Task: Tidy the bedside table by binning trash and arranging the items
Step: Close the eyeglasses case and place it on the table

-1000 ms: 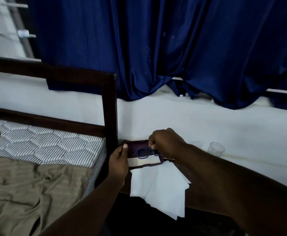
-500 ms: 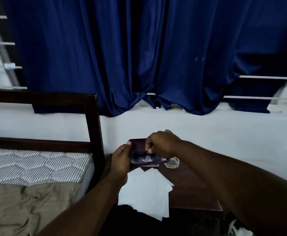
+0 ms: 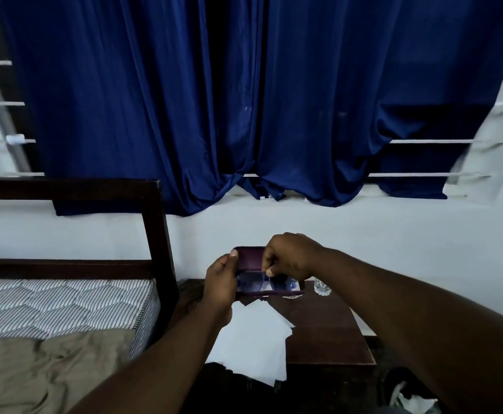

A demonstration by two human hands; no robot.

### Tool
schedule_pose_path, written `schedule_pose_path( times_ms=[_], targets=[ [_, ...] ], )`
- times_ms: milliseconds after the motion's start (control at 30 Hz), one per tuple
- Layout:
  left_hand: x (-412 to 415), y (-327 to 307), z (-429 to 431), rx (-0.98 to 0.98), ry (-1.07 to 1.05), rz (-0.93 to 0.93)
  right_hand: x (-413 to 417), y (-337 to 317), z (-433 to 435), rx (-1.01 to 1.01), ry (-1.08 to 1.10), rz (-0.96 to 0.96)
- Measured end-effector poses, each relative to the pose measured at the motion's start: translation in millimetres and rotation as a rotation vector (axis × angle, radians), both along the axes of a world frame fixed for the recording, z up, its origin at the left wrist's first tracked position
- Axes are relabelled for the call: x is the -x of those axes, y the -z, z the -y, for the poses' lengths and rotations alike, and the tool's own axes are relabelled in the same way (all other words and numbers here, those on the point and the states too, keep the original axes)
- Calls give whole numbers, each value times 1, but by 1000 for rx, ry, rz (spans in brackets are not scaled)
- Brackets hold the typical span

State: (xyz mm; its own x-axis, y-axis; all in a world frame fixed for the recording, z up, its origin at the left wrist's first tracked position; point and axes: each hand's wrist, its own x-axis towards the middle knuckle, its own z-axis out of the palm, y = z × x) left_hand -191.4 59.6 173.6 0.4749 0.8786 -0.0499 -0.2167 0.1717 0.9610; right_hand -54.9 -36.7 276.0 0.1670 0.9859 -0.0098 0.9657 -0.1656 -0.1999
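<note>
A dark purple glasses case [image 3: 250, 258] is held open above the back left of the dark wooden bedside table [image 3: 327, 333]. My left hand [image 3: 218, 286] grips the case's left end. My right hand [image 3: 289, 258] pinches a pair of glasses [image 3: 257, 283] lying inside the case's lower half. Several white paper sheets [image 3: 253, 345] lie spread on the table's front left, overhanging its edge. A clear drinking glass [image 3: 322, 286] stands at the table's back, just right of the case.
A bed with a dark wooden headboard [image 3: 154, 234], striped mattress [image 3: 62, 306] and rumpled tan sheet [image 3: 44, 369] lies to the left. Blue curtains [image 3: 244, 100] hang over the white wall behind. A white plastic bag [image 3: 411, 401] sits on the floor at lower right.
The camera has tilted up and back, showing more curtain and table. Both hands have stayed on the open case, with the right hand still at the glasses inside it.
</note>
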Motion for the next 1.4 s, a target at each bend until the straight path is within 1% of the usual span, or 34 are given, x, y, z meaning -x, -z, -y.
schedule_pose_path(
  times_ms=[100, 167, 200, 267, 333, 367, 400, 433, 500, 533, 600, 633, 700, 767, 900, 1000, 1100, 1167, 1267, 1400],
  targets=[
    [-1, -2, 4, 8, 3, -12, -3, 2, 7, -58, 12, -39],
    [-2, -4, 5, 29, 1, 0, -8, 1, 13, -151, 38, -94],
    [-3, -5, 4, 36, 4, 16, -12, 0, 15, -243, 61, -145],
    [-4, -7, 1, 36, 23, 44, -21, 2, 20, -523, 151, -314],
    [-5, -9, -1, 18, 54, 68, -27, 7, 25, -798, 333, -503],
    [-6, -9, -2, 5, 67, 80, -29, 11, 28, -865, 440, -566],
    [-6, -10, -3, -5, 75, 89, -32, 15, 29, -865, 527, -608],
    [-6, -10, -3, -8, 78, 94, -34, 21, 30, -806, 579, -653],
    [-7, -12, -4, -2, 82, 99, -36, 33, 33, -619, 598, -825],
    [-7, -12, -4, -2, 82, 97, -36, 38, 35, -521, 571, -937],
    [-7, -11, -3, -3, 87, 85, -36, 49, 42, -365, 445, -1192],
    [-7, -11, -3, 0, 96, 82, -34, 54, 44, -315, 367, -1307],
    [-6, -10, -3, 13, 110, 87, -32, 61, 47, -279, 257, -1441],
    [-5, -8, -4, 22, 123, 88, -28, 66, 47, -311, 219, -1491],
    [-4, -7, -4, 7, 178, 61, -23, 69, 44, -376, 209, -1589],
    [-2, -8, -6, 24, 221, 26, -26, 70, 42, -364, 216, -1652],
    [0, -9, -4, 26, 230, 5, -29, 73, 39, -329, 217, -1709],
    [0, -7, -3, 27, 217, -3, -30, 75, 37, -349, 213, -1749],
    [-1, -6, -4, 37, 181, -13, -31, 82, 32, -399, 266, -1770],
    [-1, -6, -1, 41, 155, -25, -30, 88, 27, -430, 293, -1748]
  ],
)
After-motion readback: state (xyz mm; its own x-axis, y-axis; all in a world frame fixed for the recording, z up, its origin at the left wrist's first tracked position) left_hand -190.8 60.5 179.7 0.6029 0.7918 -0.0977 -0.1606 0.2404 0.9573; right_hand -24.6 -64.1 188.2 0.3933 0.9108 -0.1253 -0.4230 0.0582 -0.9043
